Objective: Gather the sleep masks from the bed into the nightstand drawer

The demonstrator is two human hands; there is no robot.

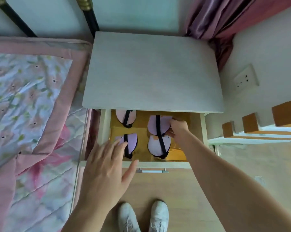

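Observation:
The nightstand drawer (202, 129) is pulled open, and several folded sleep masks with black straps lie on its yellow lining. A pink mask (120, 117) sits at the back left, a lilac mask (152, 125) at the back right, another lilac mask (133, 142) at the front left and a white mask (155, 145) at the front right. My right hand (179, 129) is inside the drawer, fingers curled on the right edge of the back-right lilac mask. My left hand (106, 166) hovers spread above the drawer's front left corner, fingertips over the front-left mask.
The grey nightstand top (151, 72) overhangs the drawer's back. A bed with a pink floral quilt (29, 101) lies at the left, no masks visible on it. A wall socket (245, 79) and wooden steps (251, 123) are at the right. My white shoes (143, 216) stand below.

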